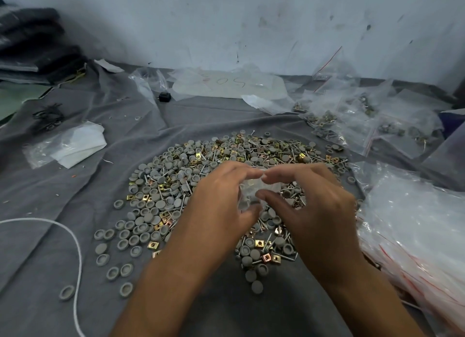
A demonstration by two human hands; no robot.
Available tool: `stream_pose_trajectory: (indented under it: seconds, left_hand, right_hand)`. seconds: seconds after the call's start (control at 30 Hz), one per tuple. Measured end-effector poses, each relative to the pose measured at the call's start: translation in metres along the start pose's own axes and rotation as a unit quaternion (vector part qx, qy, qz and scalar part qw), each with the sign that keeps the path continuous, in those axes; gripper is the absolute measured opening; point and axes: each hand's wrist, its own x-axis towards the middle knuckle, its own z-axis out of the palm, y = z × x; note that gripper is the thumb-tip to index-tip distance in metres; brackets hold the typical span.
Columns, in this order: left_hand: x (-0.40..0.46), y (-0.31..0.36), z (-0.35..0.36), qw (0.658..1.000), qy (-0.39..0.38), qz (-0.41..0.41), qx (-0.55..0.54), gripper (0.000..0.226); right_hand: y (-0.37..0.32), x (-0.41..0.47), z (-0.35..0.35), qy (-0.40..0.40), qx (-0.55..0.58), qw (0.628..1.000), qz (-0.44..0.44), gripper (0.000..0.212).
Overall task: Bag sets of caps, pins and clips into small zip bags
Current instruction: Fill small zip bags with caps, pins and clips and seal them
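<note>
Nearest the camera, two forearms reach over a grey cloth [37, 248] toward the big pile of parts [221, 160], the landmark here. The left hand [221, 205] and right hand [314, 205] meet above the near middle of the pile, fingers curled, pinching a small clear zip bag [254, 190] between them; the bag is blurred and what it holds cannot be told. Under and around the hands the pile mixes grey round caps [141, 233], long pins [266, 226] and square brass-coloured clips [259, 243], with stray caps scattered on its near left edge. Left of the pile a white cord [75, 238] loops across the cloth. Right of the pile lies a stack of empty zip bags [415, 226] with red strips. Further left sits a folded white cloth in plastic [78, 145]. Beyond the pile on the right, filled bags [352, 120] lie heaped; straight behind it a flat plastic sheet [226, 85] rests against the wall [251, 22].
</note>
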Motion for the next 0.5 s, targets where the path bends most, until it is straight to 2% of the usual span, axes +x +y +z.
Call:
stream_pose_trajectory:
  seconds: [0.1, 0.13, 0.2, 0.27, 0.3, 0.37, 0.43, 0.5]
  left_hand:
    - [0.000, 0.002, -0.004, 0.999, 0.034, -0.006, 0.001, 0.050]
    - [0.000, 0.003, -0.006, 0.998, 0.068, -0.012, -0.002, 0.048]
    - [0.001, 0.003, -0.011, 0.985, 0.170, -0.021, -0.011, 0.048]
    - [0.002, 0.001, -0.017, 0.968, 0.249, -0.020, -0.005, 0.049]
    - [0.002, 0.000, -0.018, 0.966, 0.258, -0.019, 0.003, 0.049]
    - [0.003, -0.003, -0.018, 0.972, 0.233, -0.027, 0.020, 0.049]
    - [0.003, -0.004, -0.015, 0.980, 0.191, -0.039, 0.027, 0.051]
    - [0.003, -0.004, -0.013, 0.986, 0.161, -0.039, 0.032, 0.052]
  right_hand:
    - [-0.001, 0.002, -0.004, -0.004, 0.017, 1.000, 0.024, 0.016]
    - [0.000, 0.002, -0.007, -0.040, 0.036, 0.998, 0.041, 0.014]
    - [0.000, 0.002, -0.012, -0.209, 0.075, 0.969, 0.108, 0.016]
    - [0.000, -0.003, -0.013, -0.417, 0.032, 0.893, 0.165, 0.028]
    - [-0.001, -0.006, -0.013, -0.481, -0.016, 0.862, 0.161, 0.038]
    - [-0.007, -0.013, -0.010, -0.534, -0.110, 0.830, 0.121, 0.057]
    - [-0.016, -0.018, -0.004, -0.540, -0.160, 0.820, 0.098, 0.064]
    - [-0.020, -0.023, 0.001, -0.529, -0.172, 0.823, 0.113, 0.060]
